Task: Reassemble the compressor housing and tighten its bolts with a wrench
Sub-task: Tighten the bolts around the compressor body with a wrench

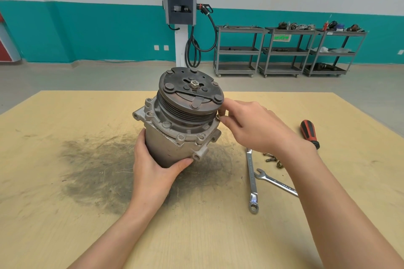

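Compressor (178,120) standing tilted on the wooden table (65,214), pulley end up. Left hand (153,170) is wrapping the lower body, thumb and fingers curled around the smooth grey cylinder. Right hand (251,129) is pinching a small bolt (218,117) at the flange's right edge, fingertips pressed together on it. Housing is cast aluminium, dull; clutch plate dark, rusty, round, with a ribbed belt groove below. Two steel wrenches (252,179), loose bolts (272,159) and a red-handled screwdriver (309,133) are lying to the right.
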Demonstrator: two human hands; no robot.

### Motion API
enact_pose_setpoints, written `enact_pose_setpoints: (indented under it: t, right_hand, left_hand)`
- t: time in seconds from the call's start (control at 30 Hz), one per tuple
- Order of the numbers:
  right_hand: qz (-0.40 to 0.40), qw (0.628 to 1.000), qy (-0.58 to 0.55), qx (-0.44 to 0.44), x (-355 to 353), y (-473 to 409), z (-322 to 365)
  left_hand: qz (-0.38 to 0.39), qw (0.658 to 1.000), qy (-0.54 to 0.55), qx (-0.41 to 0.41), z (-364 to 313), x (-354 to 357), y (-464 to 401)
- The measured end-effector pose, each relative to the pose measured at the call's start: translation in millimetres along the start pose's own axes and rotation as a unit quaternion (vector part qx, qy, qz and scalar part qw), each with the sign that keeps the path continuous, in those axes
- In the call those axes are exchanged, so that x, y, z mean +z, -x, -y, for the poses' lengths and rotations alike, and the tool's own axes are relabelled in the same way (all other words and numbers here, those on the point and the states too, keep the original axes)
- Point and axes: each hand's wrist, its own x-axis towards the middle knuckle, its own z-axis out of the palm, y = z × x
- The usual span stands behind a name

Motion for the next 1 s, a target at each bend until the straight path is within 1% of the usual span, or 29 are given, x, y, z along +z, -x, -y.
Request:
enact_pose_setpoints:
  t: [0.13, 0.4, 0.67, 1.0]
  right_hand:
    - [-0.002, 1.000, -0.018, -0.014, 0.7, 0.6, 3.0]
    - [-0.009, 1.000, -0.001, -0.003, 4.3, -1.5, 2.2]
    - [0.011, 0.999, -0.037, -0.012, 3.1, -0.4, 1.0]
    - [0.004, 0.999, -0.043, 0.001, 2.5, -0.5, -0.6]
  left_hand:
    - [0.000, 1.000, 0.000, 0.000, 0.0, 0.2, -0.1]
    - [0.001, 1.000, -0.003, 0.001, -0.6, -0.3, -0.3]
    - [-0.001, 1.000, -0.004, 0.000, -1.4, 0.3, 0.1]
    - [0.002, 1.000, 0.001, 0.000, -0.9, 0.0, 0.1]
